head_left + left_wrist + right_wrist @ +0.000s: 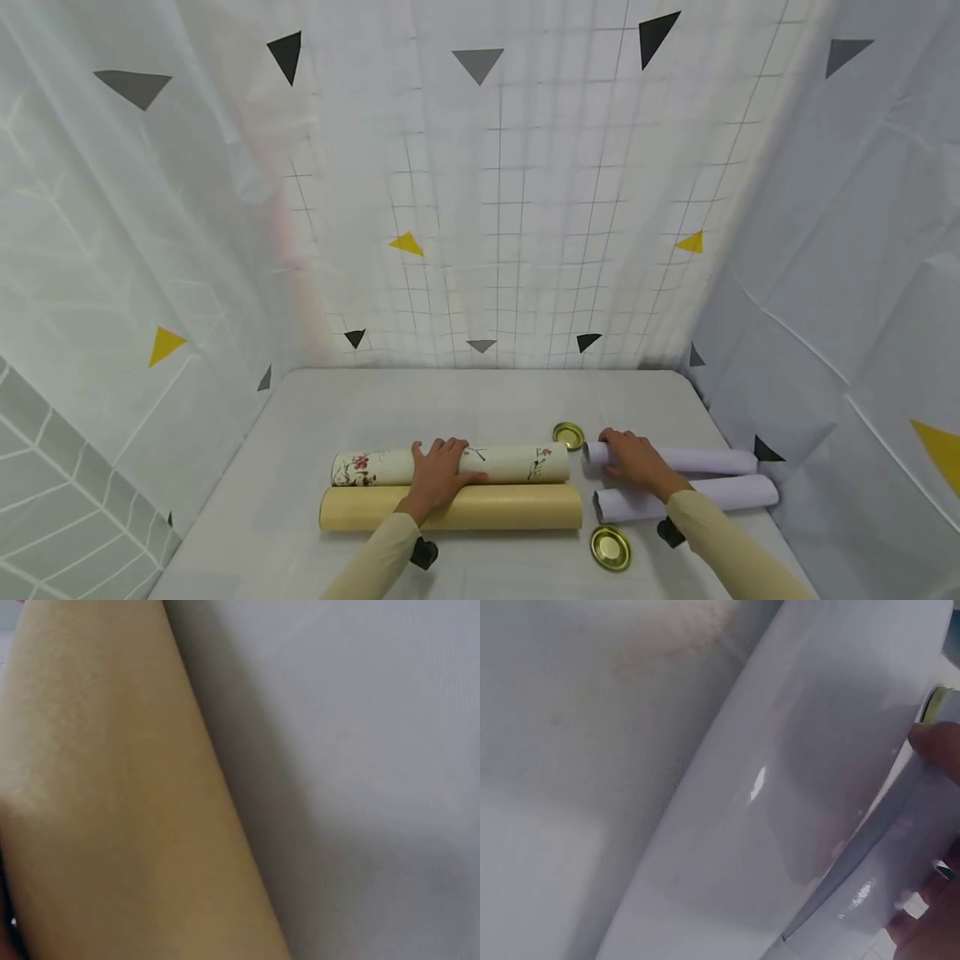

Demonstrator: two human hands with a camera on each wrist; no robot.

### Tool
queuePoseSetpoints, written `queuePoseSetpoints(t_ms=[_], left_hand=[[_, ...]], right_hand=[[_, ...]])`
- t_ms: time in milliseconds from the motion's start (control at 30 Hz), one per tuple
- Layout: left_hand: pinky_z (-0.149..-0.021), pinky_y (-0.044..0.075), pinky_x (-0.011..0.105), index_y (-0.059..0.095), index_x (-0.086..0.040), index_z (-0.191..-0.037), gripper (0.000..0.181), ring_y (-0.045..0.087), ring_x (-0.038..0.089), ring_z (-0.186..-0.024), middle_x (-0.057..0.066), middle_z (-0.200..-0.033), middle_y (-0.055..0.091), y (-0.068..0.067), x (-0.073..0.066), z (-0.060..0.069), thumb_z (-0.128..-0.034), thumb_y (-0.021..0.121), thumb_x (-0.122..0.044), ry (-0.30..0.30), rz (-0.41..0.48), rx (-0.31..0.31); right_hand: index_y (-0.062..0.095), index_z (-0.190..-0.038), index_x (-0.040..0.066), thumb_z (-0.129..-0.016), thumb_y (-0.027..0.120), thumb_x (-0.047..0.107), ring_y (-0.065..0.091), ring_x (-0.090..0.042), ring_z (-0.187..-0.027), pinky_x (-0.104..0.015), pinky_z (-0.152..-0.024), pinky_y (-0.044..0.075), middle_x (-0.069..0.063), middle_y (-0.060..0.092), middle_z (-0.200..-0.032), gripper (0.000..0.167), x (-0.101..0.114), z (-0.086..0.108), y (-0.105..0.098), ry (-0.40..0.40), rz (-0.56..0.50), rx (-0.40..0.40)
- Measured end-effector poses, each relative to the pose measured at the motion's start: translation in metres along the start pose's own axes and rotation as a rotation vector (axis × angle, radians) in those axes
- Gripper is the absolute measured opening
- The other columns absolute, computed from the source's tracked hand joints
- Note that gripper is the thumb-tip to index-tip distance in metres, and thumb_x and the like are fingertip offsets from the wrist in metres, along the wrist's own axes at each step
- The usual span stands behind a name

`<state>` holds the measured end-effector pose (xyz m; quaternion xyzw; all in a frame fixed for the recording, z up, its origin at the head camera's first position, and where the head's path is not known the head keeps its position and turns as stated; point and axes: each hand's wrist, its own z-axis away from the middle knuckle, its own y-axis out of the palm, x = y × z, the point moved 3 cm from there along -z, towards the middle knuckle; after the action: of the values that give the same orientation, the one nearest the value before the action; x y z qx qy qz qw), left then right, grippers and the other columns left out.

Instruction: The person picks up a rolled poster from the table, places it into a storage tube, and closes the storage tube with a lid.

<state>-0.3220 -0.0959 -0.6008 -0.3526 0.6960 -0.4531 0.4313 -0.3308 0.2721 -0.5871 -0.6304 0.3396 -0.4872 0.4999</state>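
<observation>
In the head view, a cream roll (517,461) printed with red flowers lies behind a plain tan roll (517,507). My left hand (438,477) lies over the flowered roll, fingers bent over its far side and thumb along its near side. The tan roll fills much of the left wrist view. To the right are two thinner pale lilac rolls. At its left end, my right hand (633,458) grips the far lilac roll (708,460); in the right wrist view its thumb (939,746) presses one side. The near lilac roll (731,492) lies under the wrist.
Two small round gold dishes stand between the roll pairs: a far dish (568,435) and a near dish (611,547). The white-covered table (480,400) is enclosed by pale sheets (525,167) with printed triangles at the back and both sides.
</observation>
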Motion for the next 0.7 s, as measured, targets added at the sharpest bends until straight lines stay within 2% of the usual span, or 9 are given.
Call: queuePoseSetpoints(t_ms=[167,433,533,700], left_hand=[[-0.107,0.033,0.074,0.062,-0.015,-0.134,0.073,0.06,0.029,-0.119,0.004,-0.131,0.069,0.004,0.001,0.0,-0.085,0.066,-0.069,0.002,-0.043,-0.041],[-0.106,0.035,0.069,0.061,-0.017,-0.134,0.073,0.06,0.026,-0.118,0.002,-0.13,0.069,-0.002,0.0,-0.002,-0.0847,0.064,-0.071,-0.001,-0.065,-0.091],[-0.107,0.035,0.069,0.061,-0.016,-0.135,0.073,0.061,0.027,-0.119,0.003,-0.13,0.069,-0.004,-0.001,0.0,-0.0844,0.065,-0.07,-0.007,-0.051,-0.091],[-0.106,0.035,0.069,0.061,-0.015,-0.134,0.073,0.06,0.028,-0.12,0.004,-0.13,0.069,-0.002,-0.001,0.003,-0.0846,0.066,-0.068,-0.002,-0.052,-0.096]], right_hand=[[0.059,-0.121,0.006,-0.085,0.083,0.019,0.069,-0.031,-0.096,-0.055,-0.085,0.053,-0.011,0.072,-0.107,0.045,0.003,-0.007,0.001,-0.013,-0.002,-0.035],[0.064,-0.129,0.008,-0.083,0.084,0.02,0.067,-0.032,-0.094,-0.054,-0.074,0.053,-0.01,0.07,-0.106,0.052,0.023,-0.019,-0.001,-0.157,0.079,-0.094],[0.064,-0.13,0.008,-0.084,0.084,0.02,0.066,-0.031,-0.092,-0.053,-0.073,0.052,-0.009,0.069,-0.104,0.052,0.03,-0.021,0.0,-0.187,0.067,-0.1],[0.064,-0.131,0.009,-0.084,0.084,0.019,0.065,-0.03,-0.093,-0.054,-0.075,0.053,-0.008,0.068,-0.104,0.052,0.034,-0.021,0.005,-0.178,0.055,-0.083]])
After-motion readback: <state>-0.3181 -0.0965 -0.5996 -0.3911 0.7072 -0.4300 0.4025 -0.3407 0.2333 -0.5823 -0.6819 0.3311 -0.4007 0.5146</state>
